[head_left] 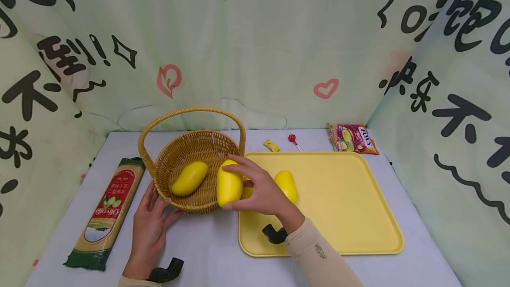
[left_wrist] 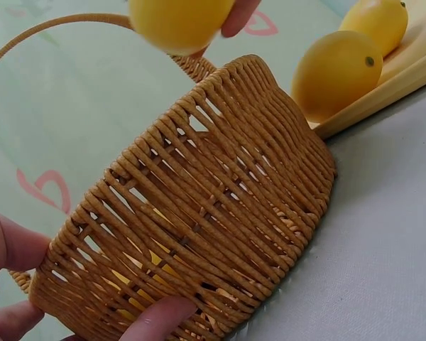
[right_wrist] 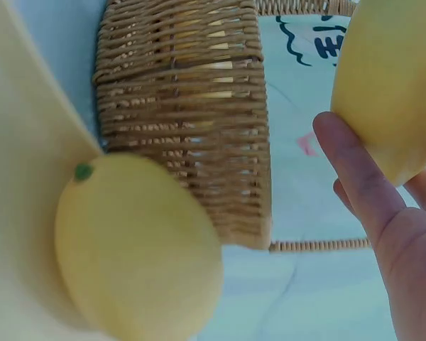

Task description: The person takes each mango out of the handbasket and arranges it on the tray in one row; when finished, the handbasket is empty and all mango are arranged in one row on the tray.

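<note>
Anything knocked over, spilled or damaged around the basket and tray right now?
Nothing stands out. The basket sits upright, steadied by the left hand; the right hand holds a mango at its rim.

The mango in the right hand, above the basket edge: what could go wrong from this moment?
1. The right hand holds the mango over the basket rim, so it may strike the rim and roll off.
2. The basket is light wicker; only the left hand steadies it, so it may tip.
3. A dropped mango may hit the mango inside.
</note>
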